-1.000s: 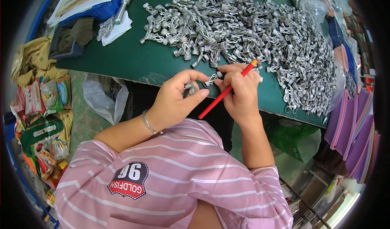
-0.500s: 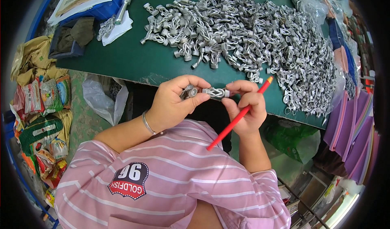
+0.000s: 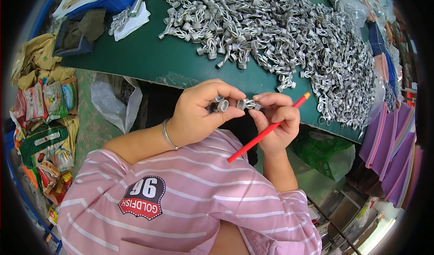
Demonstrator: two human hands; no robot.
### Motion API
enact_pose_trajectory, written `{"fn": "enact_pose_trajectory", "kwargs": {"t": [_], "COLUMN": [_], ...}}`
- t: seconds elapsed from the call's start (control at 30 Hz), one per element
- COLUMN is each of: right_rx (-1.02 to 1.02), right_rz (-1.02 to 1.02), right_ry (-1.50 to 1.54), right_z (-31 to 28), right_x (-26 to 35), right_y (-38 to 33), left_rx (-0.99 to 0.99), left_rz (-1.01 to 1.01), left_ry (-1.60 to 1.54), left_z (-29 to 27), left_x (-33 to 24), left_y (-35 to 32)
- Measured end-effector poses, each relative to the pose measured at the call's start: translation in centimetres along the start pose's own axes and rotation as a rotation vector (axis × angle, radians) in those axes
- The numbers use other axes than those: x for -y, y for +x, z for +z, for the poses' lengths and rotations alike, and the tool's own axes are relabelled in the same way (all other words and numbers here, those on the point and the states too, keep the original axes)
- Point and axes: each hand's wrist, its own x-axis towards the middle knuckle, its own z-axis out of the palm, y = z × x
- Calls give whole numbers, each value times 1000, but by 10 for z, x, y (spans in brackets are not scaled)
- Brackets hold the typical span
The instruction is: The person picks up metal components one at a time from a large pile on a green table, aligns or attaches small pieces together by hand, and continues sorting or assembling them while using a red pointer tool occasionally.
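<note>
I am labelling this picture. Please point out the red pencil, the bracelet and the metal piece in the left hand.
red pencil [image 3: 266, 129], head view, mid shaft.
bracelet [image 3: 168, 136], head view, band on wrist.
metal piece [image 3: 219, 105], head view, its coiled end.

The metal spring piece [image 3: 235, 104] now shows as two parts held between left hand [image 3: 199, 115] and right hand [image 3: 275, 124]; red pencil [image 3: 266, 129] tip swung toward 2 o'clock

Green worktop [image 3: 135, 56]; white plastic bag [image 3: 115, 103] under edge; snack packets [image 3: 45, 133] on floor; purple sheets [image 3: 391, 151] at right.
</note>
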Motion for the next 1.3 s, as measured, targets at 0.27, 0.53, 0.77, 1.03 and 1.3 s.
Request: {"fn": "enact_pose_trajectory", "kwargs": {"t": [0.27,0.53,0.77,1.03,1.3], "right_rx": [-69,-49,197,0,-175], "right_rz": [-242,-272,-201,-64,483], "right_ry": [-108,-669,-1199,-699,456], "right_z": [19,-7,-24,-20,5], "right_x": [16,3,-5,-5,21], "right_y": [4,37,60,51,43], "left_rx": [91,29,-366,-209,99], "left_rz": [-662,-581,-844,-681,-345], "left_ry": [-715,-978,226,167,-437], "left_z": [-2,-85,-197,-157,-24], "left_x": [3,13,50,23,5], "left_y": [-7,-44,-120,-75,15]}}
